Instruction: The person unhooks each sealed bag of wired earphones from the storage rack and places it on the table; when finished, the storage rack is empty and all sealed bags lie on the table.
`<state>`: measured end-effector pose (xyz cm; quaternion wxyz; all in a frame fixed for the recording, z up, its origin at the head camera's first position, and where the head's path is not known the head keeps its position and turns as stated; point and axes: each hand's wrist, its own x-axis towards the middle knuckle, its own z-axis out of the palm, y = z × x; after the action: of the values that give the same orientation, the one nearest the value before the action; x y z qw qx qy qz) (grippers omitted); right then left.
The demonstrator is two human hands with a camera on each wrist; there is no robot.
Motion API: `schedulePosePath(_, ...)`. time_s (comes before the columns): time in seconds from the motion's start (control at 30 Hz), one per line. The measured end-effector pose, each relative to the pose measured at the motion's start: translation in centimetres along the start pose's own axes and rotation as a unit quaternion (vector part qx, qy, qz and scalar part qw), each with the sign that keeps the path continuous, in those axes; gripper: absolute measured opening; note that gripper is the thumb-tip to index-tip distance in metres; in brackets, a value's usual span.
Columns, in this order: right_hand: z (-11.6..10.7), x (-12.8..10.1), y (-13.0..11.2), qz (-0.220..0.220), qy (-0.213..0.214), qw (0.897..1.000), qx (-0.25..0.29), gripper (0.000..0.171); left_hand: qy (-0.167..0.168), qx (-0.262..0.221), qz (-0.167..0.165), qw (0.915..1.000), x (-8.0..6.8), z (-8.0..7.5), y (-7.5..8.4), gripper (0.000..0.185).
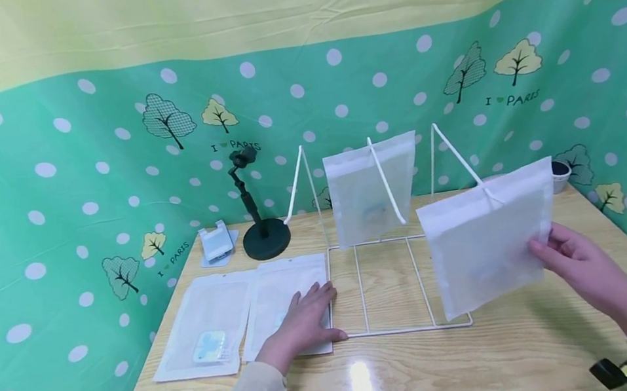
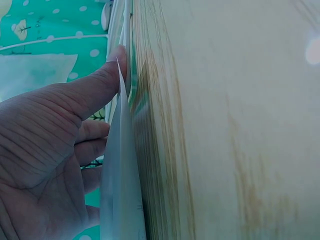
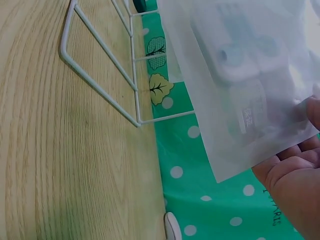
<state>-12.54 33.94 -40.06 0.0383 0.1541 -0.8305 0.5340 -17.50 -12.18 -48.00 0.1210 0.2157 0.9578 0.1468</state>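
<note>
Since the pouch (image 1: 489,245) at the right prong (image 1: 457,153) looks light, with thin, limp, perhaps slick film, we would pinch its side edge, beside the stiff-looking item (image 3: 240,55) inside, as the right hand (image 1: 581,266) does between thumb and fingers. We cannot tell whether the prong runs through its top; the left hand (image 1: 306,322), fingers spread and grasping nothing, rests across the rack (image 1: 403,330) and a flat pouch (image 1: 286,281).
</note>
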Motion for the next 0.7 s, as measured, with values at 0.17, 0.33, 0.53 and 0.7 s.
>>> schedulePosePath(0.17, -0.3, -0.8, -0.1, -0.021, 0.000, 1.000, 0.023, 0.031, 0.005, -0.001, 0.006, 1.0000, 0.0, 0.0, -0.1, 0.091)
schedulePosePath(0.33, -0.7, -1.4, -0.4, -0.045, 0.002, 0.995, 0.093, 0.032, 0.011, 0.010, 0.016, 0.9998, 0.1, 0.2, -0.2, 0.090)
schedulePosePath(0.53, -1.6, -1.7, -0.8, -0.082, 0.028, 0.984, 0.159, 0.032, 0.011, 0.010, 0.015, 0.9998, 0.1, 0.2, -0.3, 0.090)
schedulePosePath(0.7, -2.8, -1.4, -0.6, -0.125, 0.044, 0.953, 0.274, 0.036, 0.008, 0.009, 0.013, 0.9998, 0.1, 0.2, -0.4, 0.090)
